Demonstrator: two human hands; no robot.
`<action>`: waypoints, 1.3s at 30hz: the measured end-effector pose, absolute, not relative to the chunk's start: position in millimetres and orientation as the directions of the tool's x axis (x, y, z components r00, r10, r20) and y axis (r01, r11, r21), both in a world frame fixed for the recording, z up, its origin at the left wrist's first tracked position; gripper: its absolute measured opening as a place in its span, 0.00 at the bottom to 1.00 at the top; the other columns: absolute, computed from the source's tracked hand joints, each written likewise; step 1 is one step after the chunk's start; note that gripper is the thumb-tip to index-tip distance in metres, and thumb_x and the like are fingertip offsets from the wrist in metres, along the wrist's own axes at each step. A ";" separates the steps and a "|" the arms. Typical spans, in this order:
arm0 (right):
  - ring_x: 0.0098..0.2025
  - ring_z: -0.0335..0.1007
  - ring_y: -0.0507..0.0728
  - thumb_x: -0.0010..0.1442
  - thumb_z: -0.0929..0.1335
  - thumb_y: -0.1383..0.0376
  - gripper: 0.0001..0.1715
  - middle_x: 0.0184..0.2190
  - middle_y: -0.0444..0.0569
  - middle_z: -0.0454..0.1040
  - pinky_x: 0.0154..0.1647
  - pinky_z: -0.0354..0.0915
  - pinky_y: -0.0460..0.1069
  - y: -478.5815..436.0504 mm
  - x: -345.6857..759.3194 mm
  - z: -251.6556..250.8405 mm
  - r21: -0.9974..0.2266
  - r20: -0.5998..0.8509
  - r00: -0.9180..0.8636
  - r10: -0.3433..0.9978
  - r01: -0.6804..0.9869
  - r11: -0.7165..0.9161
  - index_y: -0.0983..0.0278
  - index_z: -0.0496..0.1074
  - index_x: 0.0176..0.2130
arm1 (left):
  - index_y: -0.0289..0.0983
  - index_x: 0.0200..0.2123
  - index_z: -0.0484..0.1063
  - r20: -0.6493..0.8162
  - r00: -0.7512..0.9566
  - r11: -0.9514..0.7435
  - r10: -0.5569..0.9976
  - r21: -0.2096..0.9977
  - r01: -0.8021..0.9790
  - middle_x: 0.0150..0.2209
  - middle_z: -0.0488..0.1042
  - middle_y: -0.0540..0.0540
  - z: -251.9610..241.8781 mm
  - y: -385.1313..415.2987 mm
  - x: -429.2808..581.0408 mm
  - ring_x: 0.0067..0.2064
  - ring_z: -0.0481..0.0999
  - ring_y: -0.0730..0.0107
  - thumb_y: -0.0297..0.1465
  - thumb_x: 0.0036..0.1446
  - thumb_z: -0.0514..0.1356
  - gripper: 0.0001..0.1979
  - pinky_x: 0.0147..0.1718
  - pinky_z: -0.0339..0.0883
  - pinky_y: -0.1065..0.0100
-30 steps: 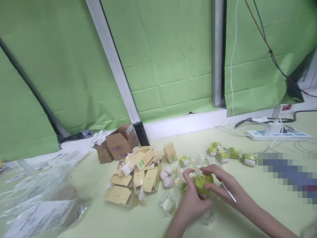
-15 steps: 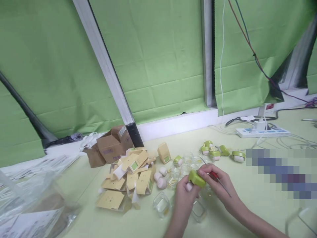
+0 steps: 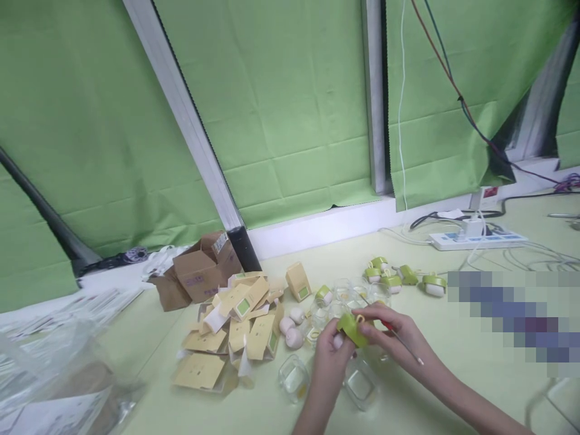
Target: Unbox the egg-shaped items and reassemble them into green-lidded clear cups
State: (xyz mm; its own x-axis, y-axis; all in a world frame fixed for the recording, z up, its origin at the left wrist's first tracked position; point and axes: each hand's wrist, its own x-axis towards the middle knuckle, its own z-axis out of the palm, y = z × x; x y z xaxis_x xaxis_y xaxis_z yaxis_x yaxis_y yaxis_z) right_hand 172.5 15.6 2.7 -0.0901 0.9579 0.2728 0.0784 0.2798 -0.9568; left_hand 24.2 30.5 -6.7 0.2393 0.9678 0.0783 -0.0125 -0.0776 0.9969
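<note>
Holding a green cap (image 3: 350, 328) at the view's five o'clock, left hand (image 3: 331, 350) curled around it, right hand (image 3: 395, 327) nearly closed, fingertips at its edge, slim rod (image 3: 408, 350) gripped there too, clear cup (image 3: 361, 385) at the cap's six o'clock, pink balls (image 3: 294, 339) at nine.

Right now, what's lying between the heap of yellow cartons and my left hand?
In the head view, three pale pink rounded pieces and some clear containers lie between the yellow cartons and your left hand.
</note>
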 end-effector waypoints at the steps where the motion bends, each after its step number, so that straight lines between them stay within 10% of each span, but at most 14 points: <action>1: 0.42 0.72 0.59 0.52 0.71 0.55 0.20 0.40 0.50 0.74 0.37 0.72 0.49 15.8 170.6 1.3 -0.947 0.298 -0.099 0.949 0.093 0.307 0.61 0.74 0.42 | 0.35 0.34 0.69 0.107 0.228 -0.110 0.968 0.994 0.003 0.29 0.68 0.49 -5.1 31.3 23.2 0.29 0.65 0.71 0.34 0.47 0.58 0.11 0.28 0.61 0.71; 8: 0.42 0.73 0.60 0.59 0.64 0.54 0.20 0.43 0.52 0.74 0.41 0.70 0.53 35.4 190.1 -7.1 -0.792 0.403 -0.001 0.915 0.500 0.350 0.62 0.70 0.47 | 0.38 0.28 0.63 0.221 0.101 -0.240 0.970 0.818 0.522 0.27 0.65 0.49 -0.8 45.9 -0.9 0.32 0.66 0.65 0.32 0.52 0.50 0.05 0.34 0.60 0.66; 14: 0.33 0.74 0.61 0.58 0.64 0.51 0.19 0.31 0.49 0.77 0.33 0.67 0.53 55.5 226.7 -15.9 -0.637 0.369 0.060 0.927 0.743 0.205 0.61 0.74 0.39 | 0.34 0.39 0.69 0.338 0.070 -0.174 0.938 0.287 0.942 0.39 0.70 0.39 -7.2 59.6 -23.6 0.41 0.67 0.54 0.30 0.61 0.41 0.17 0.43 0.56 0.57; 20: 0.47 0.68 0.62 0.59 0.68 0.62 0.13 0.44 0.54 0.72 0.47 0.63 0.59 87.4 283.0 -11.7 -0.515 0.363 0.304 0.881 0.853 -0.082 0.67 0.70 0.42 | 0.31 0.51 0.63 0.334 0.077 -0.169 0.939 0.256 0.952 0.47 0.71 0.37 -5.9 61.7 -24.8 0.49 0.68 0.55 0.27 0.60 0.45 0.18 0.48 0.55 0.57; 25: 0.39 0.70 0.56 0.61 0.66 0.60 0.13 0.40 0.48 0.72 0.39 0.67 0.55 94.7 309.6 -19.9 -0.530 0.308 0.423 0.852 0.820 -0.216 0.67 0.69 0.43 | 0.33 0.49 0.67 0.428 0.081 -0.222 0.900 0.293 0.930 0.50 0.69 0.36 -5.2 59.6 -21.7 0.53 0.65 0.51 0.29 0.57 0.50 0.17 0.51 0.55 0.53; 30: 0.30 0.66 0.58 0.55 0.67 0.53 0.16 0.29 0.48 0.69 0.31 0.64 0.53 81.8 280.6 -5.7 -0.645 0.383 0.252 0.889 0.761 0.063 0.63 0.64 0.33 | 0.39 0.47 0.66 0.451 0.167 -0.430 0.877 0.578 0.693 0.46 0.70 0.41 -5.6 42.0 -0.9 0.48 0.68 0.58 0.34 0.60 0.49 0.14 0.47 0.60 0.55; 34: 0.25 0.69 0.56 0.56 0.65 0.46 0.20 0.27 0.46 0.71 0.25 0.68 0.50 60.6 220.2 3.0 -0.753 0.395 -0.048 0.917 0.555 0.354 0.60 0.65 0.32 | 0.39 0.59 0.48 0.154 0.264 -0.200 0.952 0.967 0.156 0.41 0.69 0.44 -12.5 28.7 23.8 0.30 0.70 0.71 0.45 0.58 0.51 0.30 0.31 0.65 0.66; 39: 0.40 0.71 0.58 0.67 0.52 0.51 0.22 0.38 0.50 0.71 0.40 0.69 0.53 30.9 177.7 -5.9 -0.814 0.507 -0.061 0.860 0.295 0.500 0.58 0.63 0.47 | 0.36 0.52 0.55 0.067 0.312 0.057 0.948 0.926 -0.372 0.27 0.68 0.52 -16.0 25.5 31.4 0.24 0.67 0.77 0.43 0.49 0.63 0.32 0.25 0.59 0.72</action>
